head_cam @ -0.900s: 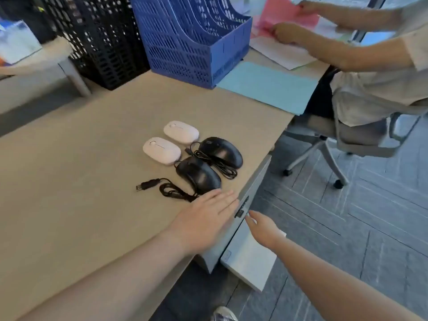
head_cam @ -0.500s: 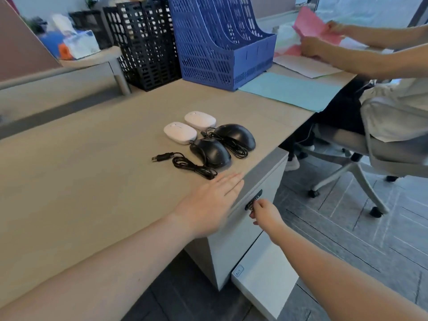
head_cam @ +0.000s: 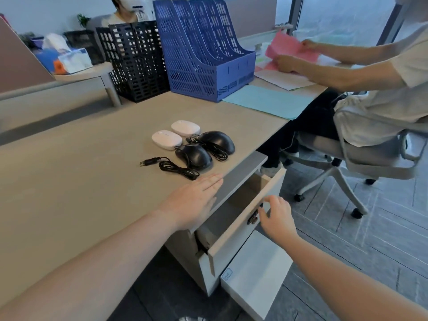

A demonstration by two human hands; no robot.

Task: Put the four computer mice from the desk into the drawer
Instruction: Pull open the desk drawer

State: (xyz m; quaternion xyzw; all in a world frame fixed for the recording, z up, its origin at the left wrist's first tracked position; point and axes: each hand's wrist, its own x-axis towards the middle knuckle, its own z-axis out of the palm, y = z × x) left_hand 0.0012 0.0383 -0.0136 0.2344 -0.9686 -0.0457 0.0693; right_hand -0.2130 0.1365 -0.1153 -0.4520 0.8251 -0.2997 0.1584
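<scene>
Sliding drawer now partly open

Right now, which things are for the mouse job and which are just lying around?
For the job:
- two white mice
- two black corded mice
- open drawer
- left hand, flat on the desk
- right hand, at the drawer front

Just lying around:
- blue file rack
- black crate
- light blue folder
- tissue box

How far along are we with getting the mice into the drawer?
Done: the drawer is pulled partly open. In hand: the right hand is at the drawer's front by the lock, and the left hand lies flat on the desk edge, holding nothing. Left: all four mice, two white and two black corded, lie on the desk.
</scene>
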